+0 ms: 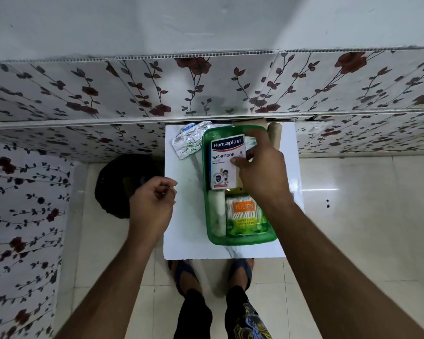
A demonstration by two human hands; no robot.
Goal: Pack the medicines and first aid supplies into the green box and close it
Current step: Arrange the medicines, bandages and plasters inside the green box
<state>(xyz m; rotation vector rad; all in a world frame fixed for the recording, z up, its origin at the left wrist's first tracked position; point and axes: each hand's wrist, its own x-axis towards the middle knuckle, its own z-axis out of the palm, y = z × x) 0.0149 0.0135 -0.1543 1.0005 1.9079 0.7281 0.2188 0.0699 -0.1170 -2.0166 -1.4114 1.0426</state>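
The open green box [240,240] lies on a small white table [186,216]. In its near half are a cotton swab pack [246,214] and a white gauze roll [217,214]. My right hand [261,167] holds a white Hansaplast plaster box [224,162] by its right edge, over the far half of the green box. Loosely curled at the table's left edge, my left hand [154,201] holds nothing. Silver tablet strips [190,139] lie on the table to the far left of the green box.
Two tan rolls [274,133] stand at the table's far right, against the floral wall. A black round object [117,184] sits on the floor left of the table. My feet in sandals [186,272] are under the near edge.
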